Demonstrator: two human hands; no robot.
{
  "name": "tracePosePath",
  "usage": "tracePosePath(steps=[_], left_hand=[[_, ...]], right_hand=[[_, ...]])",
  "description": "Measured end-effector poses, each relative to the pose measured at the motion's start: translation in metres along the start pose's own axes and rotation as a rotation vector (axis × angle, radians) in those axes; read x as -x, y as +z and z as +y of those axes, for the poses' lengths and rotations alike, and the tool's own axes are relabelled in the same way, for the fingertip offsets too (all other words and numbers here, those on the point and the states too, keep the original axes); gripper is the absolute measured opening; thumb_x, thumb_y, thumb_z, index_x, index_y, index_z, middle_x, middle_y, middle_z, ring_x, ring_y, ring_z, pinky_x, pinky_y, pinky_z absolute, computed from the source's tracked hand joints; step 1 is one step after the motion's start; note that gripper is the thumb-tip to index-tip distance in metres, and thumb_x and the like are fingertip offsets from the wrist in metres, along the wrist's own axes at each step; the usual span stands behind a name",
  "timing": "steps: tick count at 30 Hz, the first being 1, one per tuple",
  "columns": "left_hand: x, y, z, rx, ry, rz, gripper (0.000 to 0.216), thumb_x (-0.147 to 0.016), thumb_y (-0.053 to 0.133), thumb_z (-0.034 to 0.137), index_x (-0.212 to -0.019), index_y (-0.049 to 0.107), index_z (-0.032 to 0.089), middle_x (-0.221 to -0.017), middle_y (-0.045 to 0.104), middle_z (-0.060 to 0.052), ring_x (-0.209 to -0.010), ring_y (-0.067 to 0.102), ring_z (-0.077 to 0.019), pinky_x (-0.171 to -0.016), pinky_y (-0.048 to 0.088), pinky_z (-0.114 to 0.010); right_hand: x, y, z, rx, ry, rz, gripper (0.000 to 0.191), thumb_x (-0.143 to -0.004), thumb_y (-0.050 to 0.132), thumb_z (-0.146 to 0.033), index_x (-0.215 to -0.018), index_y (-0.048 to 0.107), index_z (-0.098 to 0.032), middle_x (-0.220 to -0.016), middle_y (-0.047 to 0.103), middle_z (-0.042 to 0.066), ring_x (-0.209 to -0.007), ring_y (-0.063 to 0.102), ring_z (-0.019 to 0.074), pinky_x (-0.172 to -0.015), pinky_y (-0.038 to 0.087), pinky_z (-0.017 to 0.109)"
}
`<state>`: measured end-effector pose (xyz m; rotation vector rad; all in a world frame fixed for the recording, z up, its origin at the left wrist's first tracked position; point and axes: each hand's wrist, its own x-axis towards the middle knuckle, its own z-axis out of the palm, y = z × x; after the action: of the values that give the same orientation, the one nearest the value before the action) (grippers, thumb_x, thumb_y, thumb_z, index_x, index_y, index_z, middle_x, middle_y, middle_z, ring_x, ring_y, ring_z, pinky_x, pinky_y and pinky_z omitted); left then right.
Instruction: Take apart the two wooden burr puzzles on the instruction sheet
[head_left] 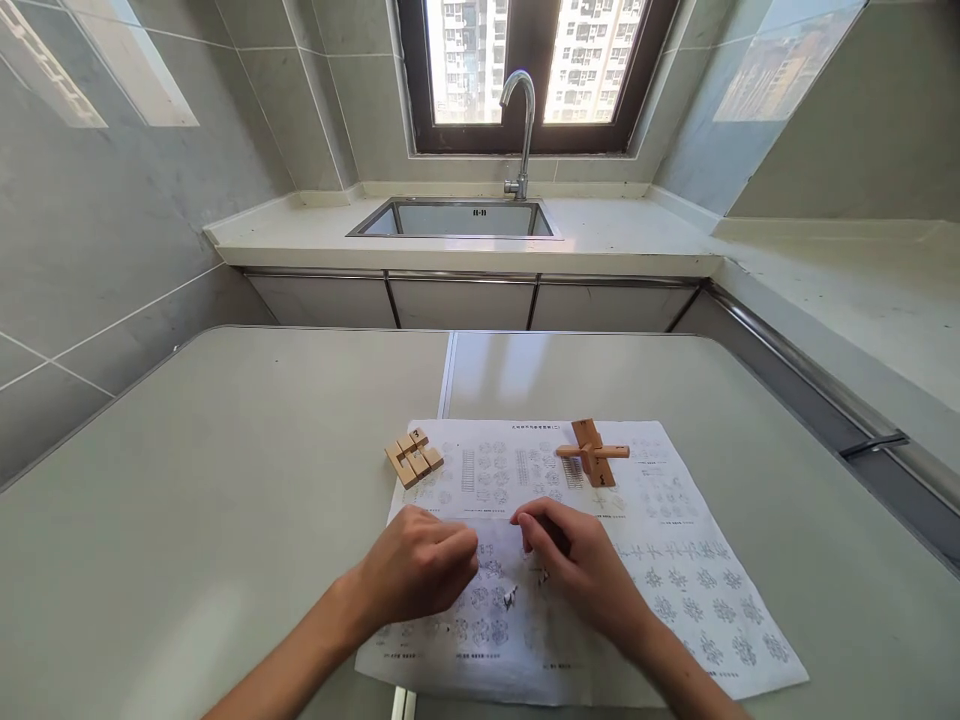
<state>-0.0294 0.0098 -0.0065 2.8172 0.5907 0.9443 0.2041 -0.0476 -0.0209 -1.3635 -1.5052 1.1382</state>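
Observation:
My left hand (421, 566) is closed in a fist above the middle left of a printed paper sheet (645, 655); whatever may be inside is hidden. Across from it, my right hand (581, 562) has curled fingers, with thumb and index fingertips close together; I cannot make out anything between them. Small torn-looking white and dark marks (510, 598) show on the sheet between the hands. Beyond the left hand lies a flat lattice of light wooden blocks (414, 458), over the sheet's upper left edge. A wooden cross-shaped puzzle (594, 453) of interlocked pieces rests beyond the right hand.
The sheet, covered with small diagrams, lies on a pale table (225, 480) with a seam down its middle. Behind stands a white counter (630, 225) with a sink (450, 217) and a curved faucet (529, 125) below a window. A second counter (862, 290) runs along the right.

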Motion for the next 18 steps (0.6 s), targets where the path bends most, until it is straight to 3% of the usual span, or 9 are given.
tracePosePath(steps=[6, 11, 18], left_hand=[[0.005, 0.008, 0.004, 0.084, 0.039, -0.071, 0.042, -0.097, 0.052, 0.003, -0.063, 0.034, 0.021, -0.049, 0.030, 0.010, -0.042, 0.021, -0.0103, -0.044, 0.021, -0.030], [0.002, 0.006, 0.008, 0.064, 0.033, -0.086, 0.043, -0.099, 0.051, 0.005, -0.062, 0.037, 0.021, -0.048, 0.033, 0.009, -0.041, 0.024, -0.0091, -0.044, 0.021, -0.030], [0.004, 0.010, 0.009, 0.046, 0.045, -0.093, 0.036, -0.094, 0.049, 0.005, -0.064, 0.039, 0.022, -0.049, 0.032, 0.009, -0.042, 0.022, -0.0100, -0.043, 0.019, -0.030]], right_hand=[[-0.008, -0.014, 0.003, -0.457, 0.243, 0.096, 0.046, -0.094, 0.070, -0.066, -0.094, 0.070, -0.019, -0.074, 0.059, -0.001, -0.057, 0.050, 0.0122, -0.049, 0.040, 0.023], [-0.016, -0.033, 0.012, -0.957, 0.421, 0.181, 0.041, -0.086, 0.085, -0.053, -0.103, 0.073, -0.017, -0.082, 0.061, 0.000, -0.055, 0.046, 0.0074, -0.039, 0.037, 0.015], [-0.019, -0.040, 0.017, -1.232, 0.342, 0.143, 0.025, -0.093, 0.081, -0.035, -0.109, 0.072, -0.018, -0.082, 0.056, -0.003, -0.052, 0.038, 0.0040, -0.039, 0.039, 0.010]])
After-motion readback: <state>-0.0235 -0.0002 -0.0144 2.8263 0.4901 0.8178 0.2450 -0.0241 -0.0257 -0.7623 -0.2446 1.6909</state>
